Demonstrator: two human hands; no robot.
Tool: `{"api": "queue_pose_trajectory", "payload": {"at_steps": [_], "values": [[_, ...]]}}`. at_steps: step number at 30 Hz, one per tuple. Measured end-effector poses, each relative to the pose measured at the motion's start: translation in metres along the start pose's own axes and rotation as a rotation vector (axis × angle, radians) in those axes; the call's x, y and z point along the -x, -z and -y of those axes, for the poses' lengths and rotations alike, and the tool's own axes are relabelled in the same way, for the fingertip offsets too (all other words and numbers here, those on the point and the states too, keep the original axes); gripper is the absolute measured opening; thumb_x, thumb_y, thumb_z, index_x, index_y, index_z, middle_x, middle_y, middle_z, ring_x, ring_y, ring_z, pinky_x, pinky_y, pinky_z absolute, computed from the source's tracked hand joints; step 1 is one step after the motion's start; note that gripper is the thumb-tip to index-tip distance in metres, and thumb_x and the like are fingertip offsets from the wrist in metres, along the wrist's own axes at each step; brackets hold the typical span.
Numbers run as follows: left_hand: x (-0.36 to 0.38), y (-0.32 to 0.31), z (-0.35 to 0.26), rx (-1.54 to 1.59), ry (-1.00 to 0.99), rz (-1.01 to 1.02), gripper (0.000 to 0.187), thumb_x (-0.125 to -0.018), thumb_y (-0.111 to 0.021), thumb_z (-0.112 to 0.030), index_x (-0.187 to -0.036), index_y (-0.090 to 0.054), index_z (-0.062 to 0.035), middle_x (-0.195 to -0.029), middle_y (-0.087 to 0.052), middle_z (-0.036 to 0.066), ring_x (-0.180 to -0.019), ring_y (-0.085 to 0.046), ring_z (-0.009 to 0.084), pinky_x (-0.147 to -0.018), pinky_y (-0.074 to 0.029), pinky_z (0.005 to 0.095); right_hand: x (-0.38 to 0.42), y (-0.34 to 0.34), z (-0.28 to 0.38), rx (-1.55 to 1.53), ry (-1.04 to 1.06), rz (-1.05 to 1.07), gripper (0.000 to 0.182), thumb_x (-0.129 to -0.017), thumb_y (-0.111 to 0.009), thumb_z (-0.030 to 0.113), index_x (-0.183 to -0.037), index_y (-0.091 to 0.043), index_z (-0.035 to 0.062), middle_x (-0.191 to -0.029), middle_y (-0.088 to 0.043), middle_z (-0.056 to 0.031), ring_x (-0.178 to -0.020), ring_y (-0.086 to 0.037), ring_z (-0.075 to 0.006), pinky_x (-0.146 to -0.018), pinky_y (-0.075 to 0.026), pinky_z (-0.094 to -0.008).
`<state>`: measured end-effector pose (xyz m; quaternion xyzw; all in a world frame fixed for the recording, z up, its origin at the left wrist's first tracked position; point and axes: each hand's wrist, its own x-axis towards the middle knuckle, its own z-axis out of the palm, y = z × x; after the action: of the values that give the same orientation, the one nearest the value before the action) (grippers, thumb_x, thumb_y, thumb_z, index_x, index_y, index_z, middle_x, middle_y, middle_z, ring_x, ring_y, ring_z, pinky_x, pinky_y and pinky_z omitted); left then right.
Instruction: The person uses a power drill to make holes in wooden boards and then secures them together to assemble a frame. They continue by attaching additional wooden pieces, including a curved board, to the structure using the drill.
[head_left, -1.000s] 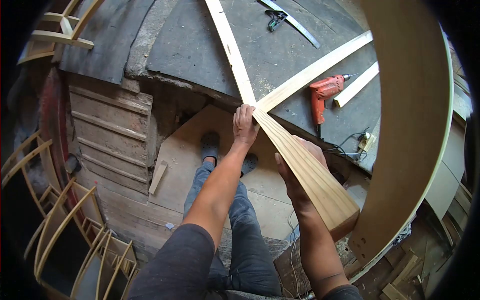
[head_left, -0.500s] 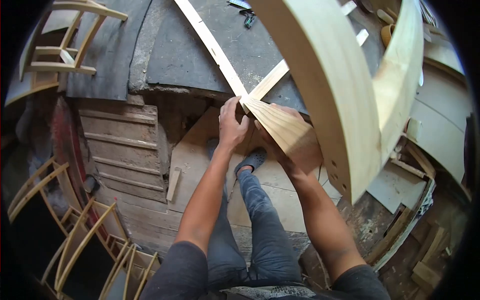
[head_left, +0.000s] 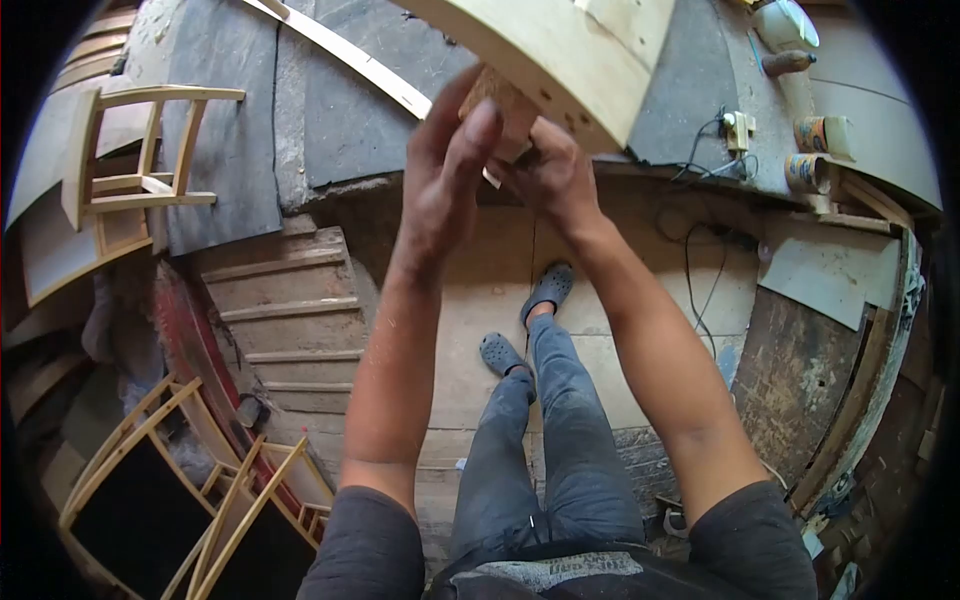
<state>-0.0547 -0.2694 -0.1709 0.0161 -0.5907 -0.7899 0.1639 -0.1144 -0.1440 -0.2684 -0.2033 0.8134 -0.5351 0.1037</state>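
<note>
Wood plank (head_left: 500,100) gripped by left hand (head_left: 450,165) & right hand (head_left: 550,170), curved panel (head_left: 560,50) blocking its top.

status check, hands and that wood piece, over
Left hand and right hand both gripping the wood board end. Curved plywood panel right against it, crowding above.

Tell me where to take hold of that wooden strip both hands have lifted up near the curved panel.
Probably grip the wooden strip at its near end, where the left hand and right hand already meet. Come from below and wrap its narrow sides: the curved panel covers it from above, and the rest runs away thin and long over the workbench.
</note>
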Motion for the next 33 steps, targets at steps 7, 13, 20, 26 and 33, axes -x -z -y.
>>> {"api": "queue_pose_trajectory", "payload": {"at_steps": [7, 13, 20, 26, 33], "values": [[-0.018, 0.009, -0.004, -0.130, 0.057, 0.095, 0.050, -0.098, -0.060, -0.029, -0.135, -0.051, 0.0047, -0.121, -0.063, 0.010, -0.116, -0.056, 0.0172, -0.102, -0.040, 0.0310, 0.000, 0.006, 0.013, 0.210, 0.013, 0.005, 0.050, -0.076, -0.079, 0.044, -0.119, -0.068, 0.0218, -0.098, -0.071, -0.0137, -0.094, -0.068, -0.0363, -0.081, -0.054, -0.0464], [-0.016, 0.011, 0.003, -0.094, 0.029, 0.035, 0.049, -0.098, -0.060, -0.027, -0.135, -0.051, 0.0050, -0.126, -0.062, 0.012, -0.120, -0.055, 0.0190, -0.106, -0.039, 0.0327, 0.006, 0.013, 0.028, 0.384, -0.048, 0.099, 0.057, -0.076, -0.084, 0.038, -0.119, -0.067, 0.0051, -0.092, -0.072, -0.0114, -0.081, -0.070, -0.0181, -0.073, -0.054, -0.0335], [-0.012, 0.009, -0.005, -0.138, 0.081, 0.065, 0.055, -0.096, -0.063, -0.029, -0.137, -0.050, 0.0037, -0.124, -0.062, 0.011, -0.117, -0.056, 0.0170, -0.102, -0.040, 0.0316, 0.081, 0.112, 0.057, -0.078, -0.230, -0.213, 0.053, -0.081, -0.081, 0.026, -0.125, -0.063, 0.0018, -0.117, -0.067, -0.0104, -0.085, -0.064, -0.0152, -0.080, -0.054, -0.0312], [-0.009, 0.000, -0.011, -0.133, 0.105, -0.043, 0.053, -0.095, -0.064, -0.029, -0.135, -0.054, 0.0040, -0.113, -0.068, 0.009, -0.107, -0.061, 0.0154, -0.100, -0.043, 0.0310, 0.114, 0.277, 0.282, 0.287, 0.974, -0.344, 0.030, -0.104, -0.037, 0.021, -0.121, -0.051, -0.0001, -0.099, -0.062, -0.0162, -0.109, -0.057, -0.0274, -0.104, -0.044, -0.0478], [-0.008, 0.004, -0.009, -0.089, 0.152, -0.006, 0.056, -0.098, -0.058, -0.026, -0.140, -0.045, 0.0091, -0.133, -0.057, 0.014, -0.129, -0.051, 0.0217, -0.113, -0.033, 0.0360, 0.118, 0.264, 0.300, -0.141, 1.107, -0.550, 0.030, -0.106, -0.038, 0.032, -0.115, -0.054, 0.0079, -0.095, -0.060, -0.0122, -0.104, -0.055, -0.0232, -0.112, -0.037, -0.0461]]}}
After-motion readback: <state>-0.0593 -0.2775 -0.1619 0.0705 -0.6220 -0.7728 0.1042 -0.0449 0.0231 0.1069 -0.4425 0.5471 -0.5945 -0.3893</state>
